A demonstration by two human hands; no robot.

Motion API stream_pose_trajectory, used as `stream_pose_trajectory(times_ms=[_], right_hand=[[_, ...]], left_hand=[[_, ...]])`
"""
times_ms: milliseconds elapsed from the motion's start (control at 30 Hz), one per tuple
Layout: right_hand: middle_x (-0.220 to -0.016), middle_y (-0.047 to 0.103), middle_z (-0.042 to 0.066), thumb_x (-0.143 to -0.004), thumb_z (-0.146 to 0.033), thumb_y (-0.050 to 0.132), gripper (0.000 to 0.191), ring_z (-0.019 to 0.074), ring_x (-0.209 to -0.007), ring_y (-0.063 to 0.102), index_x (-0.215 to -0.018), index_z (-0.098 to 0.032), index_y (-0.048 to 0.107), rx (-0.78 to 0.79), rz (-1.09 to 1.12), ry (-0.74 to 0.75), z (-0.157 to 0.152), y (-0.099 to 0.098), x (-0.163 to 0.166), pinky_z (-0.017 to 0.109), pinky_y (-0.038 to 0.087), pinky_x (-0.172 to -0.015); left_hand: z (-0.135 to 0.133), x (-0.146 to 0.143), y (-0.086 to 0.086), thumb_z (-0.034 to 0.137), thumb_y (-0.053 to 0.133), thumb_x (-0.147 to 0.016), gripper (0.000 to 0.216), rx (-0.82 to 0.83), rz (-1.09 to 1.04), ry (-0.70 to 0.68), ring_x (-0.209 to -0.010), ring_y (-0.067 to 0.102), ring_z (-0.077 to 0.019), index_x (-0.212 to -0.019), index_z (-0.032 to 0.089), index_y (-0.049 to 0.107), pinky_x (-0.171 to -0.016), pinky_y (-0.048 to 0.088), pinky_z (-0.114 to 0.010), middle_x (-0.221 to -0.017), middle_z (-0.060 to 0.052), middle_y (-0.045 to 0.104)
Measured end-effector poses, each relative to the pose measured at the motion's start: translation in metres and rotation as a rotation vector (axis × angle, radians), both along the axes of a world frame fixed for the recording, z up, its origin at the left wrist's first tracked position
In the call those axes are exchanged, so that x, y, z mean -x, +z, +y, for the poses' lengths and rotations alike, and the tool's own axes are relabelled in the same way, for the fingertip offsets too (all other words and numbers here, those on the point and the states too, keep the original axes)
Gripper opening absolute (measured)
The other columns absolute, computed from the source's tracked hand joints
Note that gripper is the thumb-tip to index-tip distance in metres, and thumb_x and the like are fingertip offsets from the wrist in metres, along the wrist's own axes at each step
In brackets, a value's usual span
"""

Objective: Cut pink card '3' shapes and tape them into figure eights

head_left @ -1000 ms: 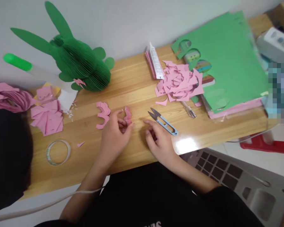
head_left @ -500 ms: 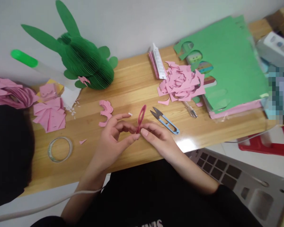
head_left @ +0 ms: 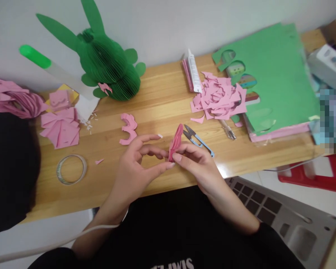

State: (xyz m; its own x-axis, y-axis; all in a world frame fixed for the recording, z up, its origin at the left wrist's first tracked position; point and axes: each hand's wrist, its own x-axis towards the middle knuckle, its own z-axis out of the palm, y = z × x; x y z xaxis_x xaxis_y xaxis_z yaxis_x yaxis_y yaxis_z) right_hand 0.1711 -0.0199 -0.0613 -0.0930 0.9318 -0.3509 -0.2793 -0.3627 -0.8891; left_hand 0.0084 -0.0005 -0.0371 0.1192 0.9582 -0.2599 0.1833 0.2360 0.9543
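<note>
The pink paper piece [head_left: 177, 140] between your hands is a thin stack of layers, seen nearly edge-on, with fine ridges down its side and a narrow, leaf-like outline standing up from your fingertips. To its left lie flat scalloped cut-outs [head_left: 128, 136] in the same pink; far left sits a green paper rabbit [head_left: 109, 67], its body a honeycomb of closely set pleats, its ears smooth and pointed.

Your right hand [head_left: 200, 162] pinches the near end of the piece between thumb and curled fingers. Your left hand [head_left: 136, 164] meets it from the other side, thumb and a bent finger nipping that same end while the index finger stretches out clear of the paper.

Just beyond your right fingers rest blue-handled snips [head_left: 204, 145]. The glossy, grained wooden table [head_left: 156, 99] also carries crumpled-looking pink offcuts [head_left: 218, 97], a white tube [head_left: 194, 73], a tape ring [head_left: 59, 173] at near left and green sheets [head_left: 280, 74] at far right. A pale wall [head_left: 170, 26] stands behind; a red plastic frame [head_left: 310, 181] shows below the right.
</note>
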Motion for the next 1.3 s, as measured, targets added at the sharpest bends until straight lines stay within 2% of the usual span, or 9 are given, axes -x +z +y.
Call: stream_pose_trajectory(times_ms=[200, 433, 667, 767, 900, 967, 1033, 1133, 1300], right_hand=[[-0.084, 0.074, 0.0, -0.075, -0.035, 0.076, 0.015, 0.0149, -0.079, 0.069, -0.075, -0.023, 0.067, -0.009, -0.041, 0.0, 0.001, -0.001, -0.003, 0.032, 0.057, -0.078], [-0.076, 0.071, -0.003, -0.074, -0.027, 0.075, 0.008, 0.0124, -0.073, 0.067, -0.074, -0.022, 0.068, -0.001, 0.012, -0.003, 0.002, 0.002, -0.005, 0.029, 0.057, -0.074], [-0.081, 0.074, 0.001, -0.073, -0.036, 0.077, 0.016, 0.0155, -0.078, 0.068, -0.073, -0.023, 0.069, 0.024, -0.022, 0.001, 0.002, 0.001, -0.007, 0.032, 0.057, -0.076], [-0.082, 0.074, 0.001, -0.072, -0.036, 0.077, 0.015, 0.0154, -0.079, 0.067, -0.073, -0.023, 0.07, 0.036, -0.008, 0.004, 0.003, -0.002, -0.008, 0.031, 0.056, -0.077], [-0.077, 0.073, -0.001, -0.075, -0.033, 0.075, 0.011, 0.0132, -0.071, 0.065, -0.077, -0.023, 0.073, 0.038, 0.057, 0.042, 0.004, -0.004, -0.011, 0.03, 0.055, -0.075], [-0.077, 0.072, -0.002, -0.075, -0.03, 0.074, 0.008, 0.0121, -0.068, 0.064, -0.079, -0.023, 0.074, 0.029, 0.107, 0.056, 0.005, -0.005, -0.01, 0.029, 0.054, -0.073], [-0.075, 0.071, -0.002, -0.075, -0.028, 0.074, 0.006, 0.0121, -0.068, 0.063, -0.08, -0.024, 0.075, 0.018, 0.131, 0.077, 0.006, -0.006, -0.009, 0.028, 0.053, -0.073], [-0.074, 0.069, -0.002, -0.076, -0.027, 0.073, 0.007, 0.0127, -0.069, 0.062, -0.082, -0.025, 0.076, 0.005, 0.113, 0.117, 0.006, -0.007, -0.008, 0.029, 0.052, -0.071], [-0.075, 0.069, -0.001, -0.081, -0.03, 0.07, 0.01, 0.0121, -0.065, 0.06, -0.085, -0.022, 0.075, -0.021, 0.0, 0.168, 0.007, -0.009, -0.007, 0.027, 0.05, -0.066]], left_hand=[[0.003, 0.002, -0.005, 0.025, 0.087, -0.06, 0.05, 0.049, -0.076, -0.017, -0.071, 0.068, -0.0194, -0.102, 0.026, 0.061, -0.078, 0.052, -0.038, -0.072, 0.002, 0.075], [0.006, 0.003, -0.004, 0.019, 0.086, -0.06, 0.047, 0.161, -0.215, -0.045, -0.068, 0.066, -0.0147, -0.1, 0.02, 0.061, -0.071, 0.053, -0.03, -0.073, 0.001, 0.076], [0.008, 0.006, -0.006, 0.021, 0.084, -0.062, 0.043, 0.21, -0.242, -0.066, -0.069, 0.072, -0.0188, -0.098, 0.023, 0.061, -0.065, 0.056, -0.031, -0.073, 0.001, 0.076], [0.007, 0.007, -0.008, 0.023, 0.084, -0.064, 0.042, 0.208, -0.216, -0.06, -0.068, 0.072, -0.0183, -0.099, 0.021, 0.06, -0.065, 0.055, -0.03, -0.072, 0.001, 0.076], [0.008, 0.007, -0.013, 0.026, 0.081, -0.068, 0.039, 0.088, -0.116, 0.033, -0.076, 0.071, -0.0166, -0.101, 0.02, 0.06, -0.074, 0.053, -0.031, -0.078, 0.0, 0.075], [0.009, 0.005, -0.016, 0.026, 0.08, -0.069, 0.042, 0.059, -0.144, 0.067, -0.082, 0.071, -0.0164, -0.105, 0.02, 0.058, -0.075, 0.053, -0.03, -0.087, -0.001, 0.076], [0.012, 0.003, -0.017, 0.025, 0.079, -0.07, 0.048, 0.116, -0.23, 0.035, -0.085, 0.07, -0.0169, -0.11, 0.02, 0.055, -0.073, 0.053, -0.029, -0.093, -0.003, 0.076], [0.014, -0.001, -0.016, 0.024, 0.078, -0.07, 0.051, 0.21, -0.3, -0.034, -0.079, 0.07, -0.0159, -0.114, 0.02, 0.053, -0.069, 0.052, -0.028, -0.09, -0.002, 0.074], [0.013, -0.004, -0.018, 0.022, 0.077, -0.07, 0.047, 0.171, -0.274, -0.006, -0.069, 0.065, -0.0128, -0.11, 0.02, 0.053, -0.063, 0.05, -0.025, -0.08, 0.002, 0.069]])
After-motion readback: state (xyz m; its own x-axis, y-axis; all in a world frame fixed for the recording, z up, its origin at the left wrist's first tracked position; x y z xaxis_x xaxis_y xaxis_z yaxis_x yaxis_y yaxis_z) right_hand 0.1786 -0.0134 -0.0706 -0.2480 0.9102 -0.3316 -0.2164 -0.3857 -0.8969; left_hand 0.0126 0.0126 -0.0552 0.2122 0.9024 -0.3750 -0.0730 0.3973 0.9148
